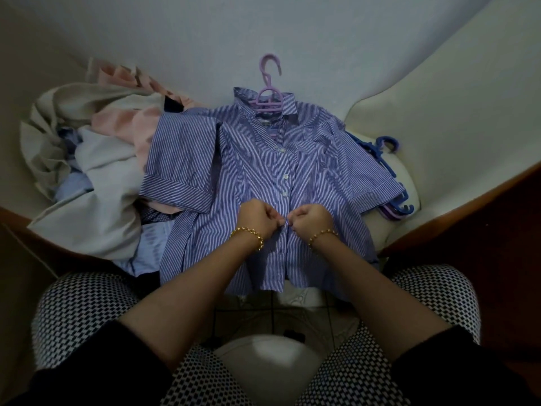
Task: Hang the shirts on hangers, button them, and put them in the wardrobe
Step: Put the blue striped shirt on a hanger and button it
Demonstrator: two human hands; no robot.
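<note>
Cream cushion [453, 98] — wooden frame [483, 230] at its edge, tiled floor [263, 315] below.

No text, label or number can be read anywhere.

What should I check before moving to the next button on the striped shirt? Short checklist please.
1. Striped shirt on the purple hanger: ok, the hook sticks out past the collar.
2. Upper buttons fastened: ok, three are closed above the hands.
3. Grip: ok, the left hand and right hand both pinch the placket mid-shirt.
4. Current button through its hole: cannot tell, the fingers hide it.
5. Lower placket buttoned: not ok, it looks unfastened below the hands.
6. Wardrobe ready: cannot tell, it is not in view.
</note>
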